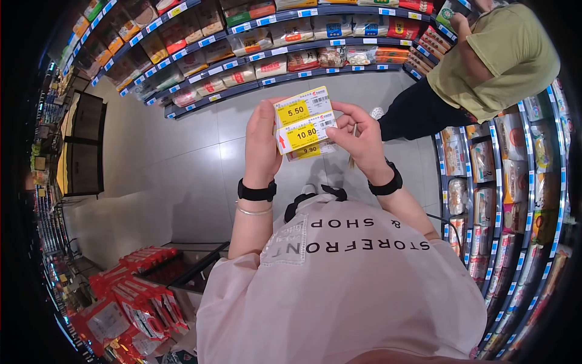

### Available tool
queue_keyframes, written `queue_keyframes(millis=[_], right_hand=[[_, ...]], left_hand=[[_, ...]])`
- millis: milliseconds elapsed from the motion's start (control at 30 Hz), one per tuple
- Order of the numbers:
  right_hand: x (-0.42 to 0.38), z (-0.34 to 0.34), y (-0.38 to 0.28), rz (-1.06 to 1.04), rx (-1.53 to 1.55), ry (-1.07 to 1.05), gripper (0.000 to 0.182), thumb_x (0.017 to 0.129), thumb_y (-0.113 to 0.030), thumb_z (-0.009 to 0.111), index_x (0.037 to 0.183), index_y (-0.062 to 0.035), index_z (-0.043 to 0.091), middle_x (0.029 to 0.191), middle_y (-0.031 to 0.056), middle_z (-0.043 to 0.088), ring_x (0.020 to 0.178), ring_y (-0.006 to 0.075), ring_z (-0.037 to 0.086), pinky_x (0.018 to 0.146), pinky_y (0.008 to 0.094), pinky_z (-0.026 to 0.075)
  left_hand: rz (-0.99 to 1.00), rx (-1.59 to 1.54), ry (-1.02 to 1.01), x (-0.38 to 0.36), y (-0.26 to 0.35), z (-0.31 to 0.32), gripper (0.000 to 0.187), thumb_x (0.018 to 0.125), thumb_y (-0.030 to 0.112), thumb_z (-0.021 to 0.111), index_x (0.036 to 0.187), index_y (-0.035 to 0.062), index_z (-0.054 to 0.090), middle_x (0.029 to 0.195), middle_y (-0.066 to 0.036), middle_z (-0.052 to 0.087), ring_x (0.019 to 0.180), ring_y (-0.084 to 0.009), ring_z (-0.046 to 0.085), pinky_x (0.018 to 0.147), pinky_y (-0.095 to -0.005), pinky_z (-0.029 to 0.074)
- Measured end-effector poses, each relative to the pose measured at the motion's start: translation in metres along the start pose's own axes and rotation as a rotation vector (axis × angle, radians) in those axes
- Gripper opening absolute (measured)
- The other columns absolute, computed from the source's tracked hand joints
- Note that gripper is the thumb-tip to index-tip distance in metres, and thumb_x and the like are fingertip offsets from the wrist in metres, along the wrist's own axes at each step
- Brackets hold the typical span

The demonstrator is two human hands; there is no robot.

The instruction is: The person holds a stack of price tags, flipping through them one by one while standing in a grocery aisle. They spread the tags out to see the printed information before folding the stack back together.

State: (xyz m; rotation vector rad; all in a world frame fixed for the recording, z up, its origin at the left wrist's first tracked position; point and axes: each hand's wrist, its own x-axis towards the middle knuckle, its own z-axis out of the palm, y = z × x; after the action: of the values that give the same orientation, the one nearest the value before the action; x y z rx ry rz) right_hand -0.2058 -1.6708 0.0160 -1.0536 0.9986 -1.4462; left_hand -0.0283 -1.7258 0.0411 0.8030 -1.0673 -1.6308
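I hold a small stack of yellow and white price labels [303,123] up in front of me with both hands. The printed prices read 5.50, 10.80 and 9.90. My left hand [262,145] grips the stack's left edge, thumb on the front. My right hand [360,138] pinches the right edge with fingers spread along it. Each wrist wears a black band, and the left one also has a thin bracelet.
Store shelves [254,57] with packaged goods curve across the far side, and more shelves [515,182] run down the right. Another person in an olive shirt [497,54] stands at the upper right. Red packages [136,297] sit in a display at lower left. Grey tiled floor [176,164] lies between.
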Motion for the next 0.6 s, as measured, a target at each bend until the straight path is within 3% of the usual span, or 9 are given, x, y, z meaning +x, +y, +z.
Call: queue_keyframes(millis=[233, 433, 533, 600], right_hand=[[0.000, 0.002, 0.000, 0.025, 0.004, -0.010, 0.049, 0.079, 0.001, 0.066, 0.125, 0.0017, 0.048, 0.080, 0.0017, 0.061, 0.069, 0.0022, 0.056, 0.060, 0.0162, 0.043], [0.001, -0.002, 0.001, 0.054, -0.038, -0.022, 0.043, 0.080, -0.001, 0.067, 0.119, 0.0030, 0.050, 0.083, 0.0034, 0.062, 0.070, 0.0030, 0.057, 0.061, 0.0164, 0.044], [0.000, -0.002, -0.002, 0.055, -0.017, -0.020, 0.037, 0.080, -0.002, 0.068, 0.114, 0.0035, 0.054, 0.083, 0.0035, 0.063, 0.070, 0.0023, 0.057, 0.061, 0.0159, 0.043], [-0.001, -0.006, 0.001, 0.062, -0.122, -0.042, 0.024, 0.080, -0.005, 0.069, 0.101, 0.0030, 0.061, 0.079, 0.0017, 0.063, 0.067, 0.0017, 0.054, 0.060, 0.0166, 0.042]], left_hand=[[-0.062, -0.091, 0.039, 0.003, 0.000, -0.002, 0.045, 0.099, 0.039, 0.037, 0.109, -0.0026, 0.052, 0.099, -0.010, 0.060, 0.088, -0.0133, 0.061, 0.076, -0.0269, 0.050], [-0.069, -0.125, 0.013, 0.011, -0.003, -0.007, 0.043, 0.100, 0.036, 0.035, 0.110, -0.0018, 0.052, 0.101, -0.010, 0.062, 0.092, -0.0146, 0.062, 0.080, -0.0280, 0.050], [-0.079, -0.145, 0.020, 0.010, -0.001, -0.005, 0.043, 0.100, 0.036, 0.036, 0.110, -0.0015, 0.052, 0.101, -0.009, 0.062, 0.091, -0.0136, 0.061, 0.079, -0.0276, 0.050], [-0.073, -0.143, 0.024, 0.010, 0.000, -0.003, 0.043, 0.100, 0.036, 0.036, 0.110, -0.0015, 0.052, 0.101, -0.009, 0.062, 0.091, -0.0132, 0.061, 0.079, -0.0272, 0.050]])
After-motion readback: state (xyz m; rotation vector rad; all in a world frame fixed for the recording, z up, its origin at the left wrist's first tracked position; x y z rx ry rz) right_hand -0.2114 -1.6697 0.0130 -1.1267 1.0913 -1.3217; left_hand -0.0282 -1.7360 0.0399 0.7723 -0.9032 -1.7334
